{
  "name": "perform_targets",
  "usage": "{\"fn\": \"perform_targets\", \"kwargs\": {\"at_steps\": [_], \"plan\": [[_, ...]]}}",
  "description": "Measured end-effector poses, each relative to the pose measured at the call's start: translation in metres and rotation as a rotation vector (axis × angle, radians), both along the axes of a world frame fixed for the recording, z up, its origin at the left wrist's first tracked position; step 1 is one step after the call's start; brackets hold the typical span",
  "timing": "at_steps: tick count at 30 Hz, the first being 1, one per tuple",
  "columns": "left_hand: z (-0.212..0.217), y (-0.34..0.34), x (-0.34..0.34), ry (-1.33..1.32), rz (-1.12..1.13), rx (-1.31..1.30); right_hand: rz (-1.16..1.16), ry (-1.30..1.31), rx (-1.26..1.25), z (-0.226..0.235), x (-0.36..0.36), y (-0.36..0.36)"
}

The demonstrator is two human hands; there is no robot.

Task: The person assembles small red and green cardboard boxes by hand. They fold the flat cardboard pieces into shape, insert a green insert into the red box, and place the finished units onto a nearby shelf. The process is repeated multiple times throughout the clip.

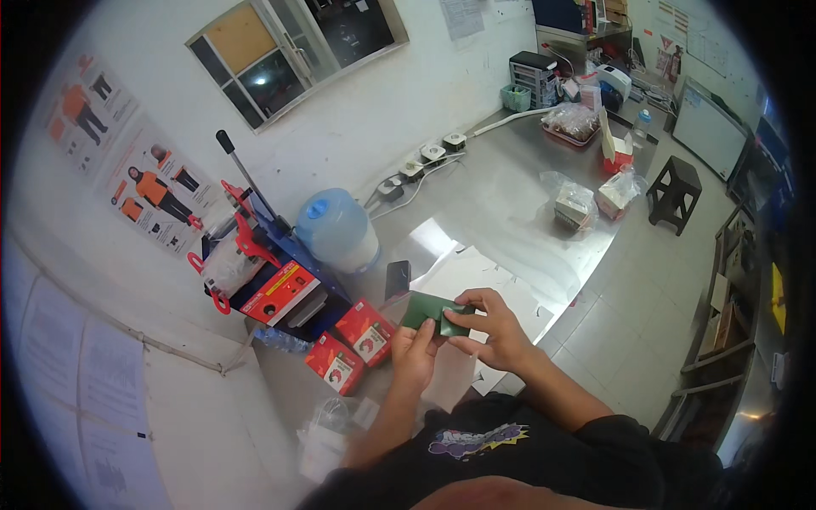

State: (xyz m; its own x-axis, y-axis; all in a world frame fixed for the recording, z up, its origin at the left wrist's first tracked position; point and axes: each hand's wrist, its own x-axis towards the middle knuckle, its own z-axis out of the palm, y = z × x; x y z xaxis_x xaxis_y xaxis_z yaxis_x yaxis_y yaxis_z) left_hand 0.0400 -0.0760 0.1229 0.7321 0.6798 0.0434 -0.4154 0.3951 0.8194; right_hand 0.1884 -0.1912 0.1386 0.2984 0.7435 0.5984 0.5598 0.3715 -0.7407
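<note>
Both hands hold a small dark green folded piece (432,311), like thin card or a flat packet, above the steel table (501,195). My left hand (414,353) grips its lower left part from beneath. My right hand (493,327) pinches its right end with thumb and fingers. White paper sheets (476,276) lie on the table under the hands. A black phone-like object (397,280) stands just left of the green piece.
Two red boxes (350,347) lie at my left, beside a blue and red lever press machine (272,272) and a blue-capped water jug (337,229). Bagged boxes (586,202) sit farther along the table. A dark stool (676,191) stands on the tiled floor.
</note>
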Motion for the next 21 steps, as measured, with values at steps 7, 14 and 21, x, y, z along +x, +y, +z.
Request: {"fn": "perform_targets", "kwargs": {"at_steps": [7, 14, 21], "plan": [[0.007, 0.003, 0.002, 0.014, 0.012, -0.087, 0.109, -0.177, -0.054, 0.012, 0.011, -0.01], [0.0, -0.005, 0.007, 0.016, -0.032, -0.155, -0.236, -0.16, -0.023, -0.001, -0.014, -0.003], [-0.001, 0.009, -0.01, 0.357, -0.265, 0.289, 0.019, 0.189, -0.127, 0.005, 0.008, -0.014]]}}
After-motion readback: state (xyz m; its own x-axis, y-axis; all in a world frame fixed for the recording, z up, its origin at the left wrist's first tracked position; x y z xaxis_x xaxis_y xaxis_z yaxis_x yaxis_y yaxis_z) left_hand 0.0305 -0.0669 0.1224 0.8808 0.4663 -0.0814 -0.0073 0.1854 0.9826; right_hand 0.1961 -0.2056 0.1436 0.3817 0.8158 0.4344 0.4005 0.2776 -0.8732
